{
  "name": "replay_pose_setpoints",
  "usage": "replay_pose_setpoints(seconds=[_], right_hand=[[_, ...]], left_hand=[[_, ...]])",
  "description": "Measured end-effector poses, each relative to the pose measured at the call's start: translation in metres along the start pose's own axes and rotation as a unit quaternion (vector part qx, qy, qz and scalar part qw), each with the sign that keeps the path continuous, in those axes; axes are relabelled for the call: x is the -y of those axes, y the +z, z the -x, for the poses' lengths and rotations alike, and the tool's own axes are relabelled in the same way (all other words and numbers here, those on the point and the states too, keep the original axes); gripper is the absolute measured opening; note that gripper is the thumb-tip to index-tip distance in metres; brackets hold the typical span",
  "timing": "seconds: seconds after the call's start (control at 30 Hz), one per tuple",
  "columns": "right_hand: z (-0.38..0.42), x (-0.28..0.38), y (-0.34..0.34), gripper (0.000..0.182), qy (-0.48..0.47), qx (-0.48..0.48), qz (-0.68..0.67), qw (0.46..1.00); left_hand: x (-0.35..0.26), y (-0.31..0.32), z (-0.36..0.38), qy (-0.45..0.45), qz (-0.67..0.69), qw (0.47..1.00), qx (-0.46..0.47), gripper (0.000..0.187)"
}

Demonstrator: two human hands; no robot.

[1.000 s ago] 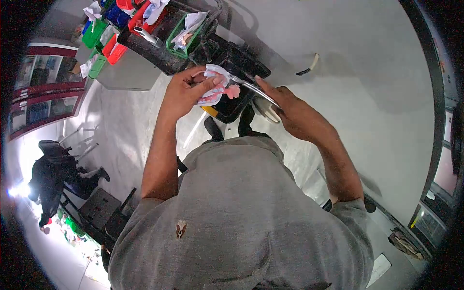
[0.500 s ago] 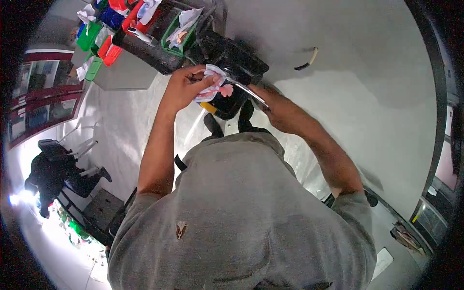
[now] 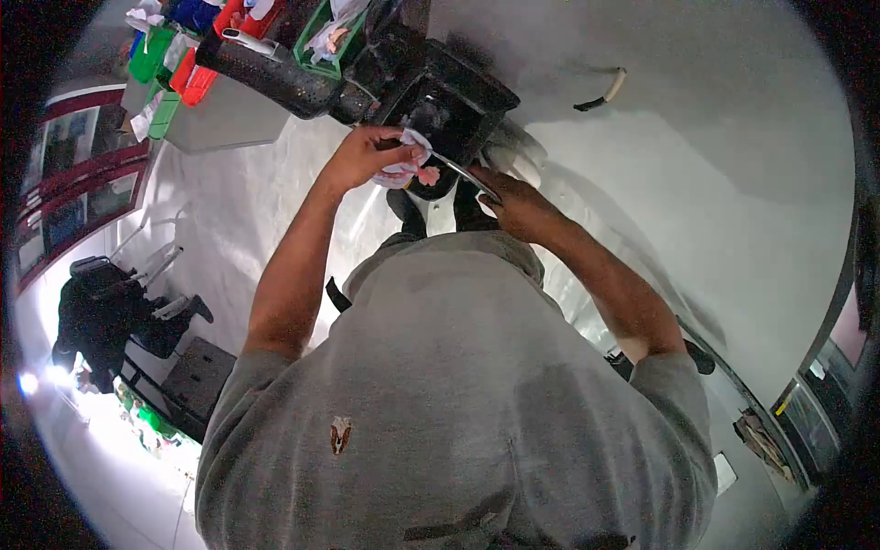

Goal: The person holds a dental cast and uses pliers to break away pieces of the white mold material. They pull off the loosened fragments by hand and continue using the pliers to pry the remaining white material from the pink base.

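In the head view, my left hand (image 3: pixel 365 158) is closed on a crumpled white paper or cloth (image 3: pixel 416 140) marked with pink. A small pink piece (image 3: pixel 428 175) shows at its lower right edge. My right hand (image 3: pixel 524 206) grips a slim silver metal tool (image 3: pixel 463 171), whose far end reaches to the paper near my left fingers. Whether its tip touches the pink piece cannot be made out. Both hands are above and in front of a black open-topped tray or machine (image 3: pixel 449 110).
Green bin (image 3: pixel 312 59) and red bin (image 3: pixel 194 81) with papers stand at upper left, near a white-handled item (image 3: pixel 249 41) on a black perforated surface. A curved cream-and-black object (image 3: pixel 605 92) lies at upper right. A person in dark clothing (image 3: pixel 101 307) is at far left.
The view has shifted, so the bins sit higher and more of the black tray shows. My right hand has come slightly closer to my left. Both holds are kept.
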State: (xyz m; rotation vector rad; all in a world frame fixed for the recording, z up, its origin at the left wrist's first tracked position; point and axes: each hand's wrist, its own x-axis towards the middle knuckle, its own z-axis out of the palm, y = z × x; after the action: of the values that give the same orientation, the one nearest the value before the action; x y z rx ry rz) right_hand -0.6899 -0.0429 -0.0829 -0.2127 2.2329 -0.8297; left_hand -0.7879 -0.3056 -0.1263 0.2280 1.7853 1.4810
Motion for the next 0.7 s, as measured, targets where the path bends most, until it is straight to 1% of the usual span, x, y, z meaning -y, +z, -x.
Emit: replay_pose_setpoints(seconds=[0.13, 0.2, 0.3, 0.37, 0.43, 0.47, 0.53, 0.57, 0.63, 0.67, 0.7], right_hand=[[-0.002, -0.004, 0.000, 0.046, 0.029, 0.003, -0.014, 0.999], [-0.002, -0.006, -0.002, 0.046, 0.031, 0.016, -0.012, 0.999], [-0.006, -0.003, -0.010, 0.047, 0.034, 0.035, -0.020, 0.999], [-0.002, -0.005, -0.010, 0.048, 0.045, 0.041, -0.031, 0.998], [0.003, -0.009, -0.006, 0.050, -0.038, -0.014, -0.046, 0.998], [0.003, -0.008, -0.004, 0.050, -0.040, -0.012, -0.046, 0.998], [0.006, 0.002, -0.008, 0.052, -0.024, 0.021, -0.042, 0.999], [0.009, 0.010, -0.012, 0.052, -0.023, 0.020, -0.042, 0.999], [0.013, 0.026, -0.022, 0.054, 0.020, 0.076, -0.036, 0.996], [0.014, 0.026, -0.021, 0.054, 0.019, 0.076, -0.035, 0.996], [0.016, 0.026, -0.019, 0.057, 0.001, 0.051, -0.032, 0.998]], left_hand=[[0.013, 0.001, -0.004, 0.000, 0.005, 1.000, -0.008, 0.027], [0.015, 0.002, -0.002, -0.034, 0.087, 0.996, -0.011, 0.026], [0.024, 0.004, 0.001, -0.014, 0.078, 0.997, -0.017, 0.027], [0.033, 0.004, -0.001, -0.023, 0.081, 0.996, -0.016, 0.028], [0.033, 0.004, 0.005, -0.035, 0.087, 0.995, -0.024, 0.029], [0.032, 0.004, 0.007, -0.037, 0.110, 0.993, -0.030, 0.029], [0.028, 0.003, 0.009, -0.037, 0.133, 0.990, -0.034, 0.029], [0.028, 0.002, 0.009, -0.036, 0.141, 0.989, -0.030, 0.028], [0.022, 0.000, 0.012, -0.033, 0.149, 0.988, -0.028, 0.028], [0.018, 0.000, 0.013, -0.034, 0.141, 0.989, -0.030, 0.027], [0.015, 0.000, 0.014, -0.036, 0.133, 0.990, -0.032, 0.026]])
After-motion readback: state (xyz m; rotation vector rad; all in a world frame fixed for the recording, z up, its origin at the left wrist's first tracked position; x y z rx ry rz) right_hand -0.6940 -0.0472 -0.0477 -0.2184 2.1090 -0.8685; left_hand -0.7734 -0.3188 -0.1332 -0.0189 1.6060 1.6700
